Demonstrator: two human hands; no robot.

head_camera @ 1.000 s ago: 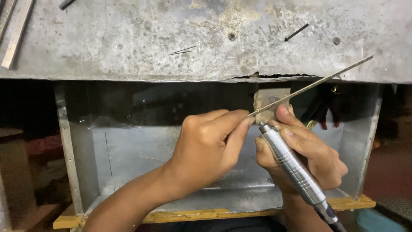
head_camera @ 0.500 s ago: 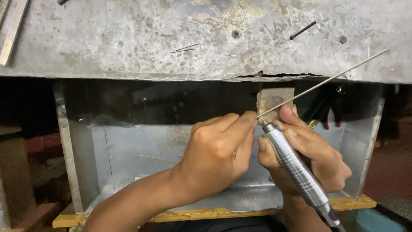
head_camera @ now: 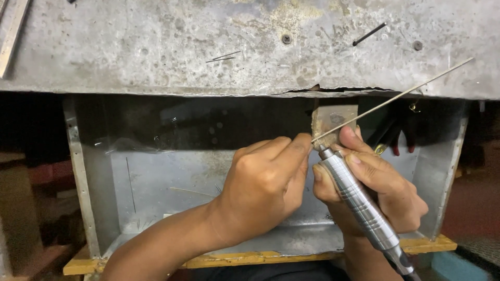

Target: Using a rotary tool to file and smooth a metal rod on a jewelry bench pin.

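Fingers (head_camera: 299, 148) of my left hand (head_camera: 263, 190) pinch shut on the thin metal rod (head_camera: 396, 99), below the desk (head_camera: 156, 47) edge. My right hand (head_camera: 375, 190) grips the silver rotary handpiece (head_camera: 359, 205), tip at the rod.

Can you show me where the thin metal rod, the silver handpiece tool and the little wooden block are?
thin metal rod (head_camera: 401, 95), head view, mid-shaft.
silver handpiece tool (head_camera: 359, 200), head view, ribbed barrel.
wooden block (head_camera: 333, 117), head view, front face.

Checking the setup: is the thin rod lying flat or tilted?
Tilted. The thin rod slopes up to the right from the left hand, crossing the bench edge.
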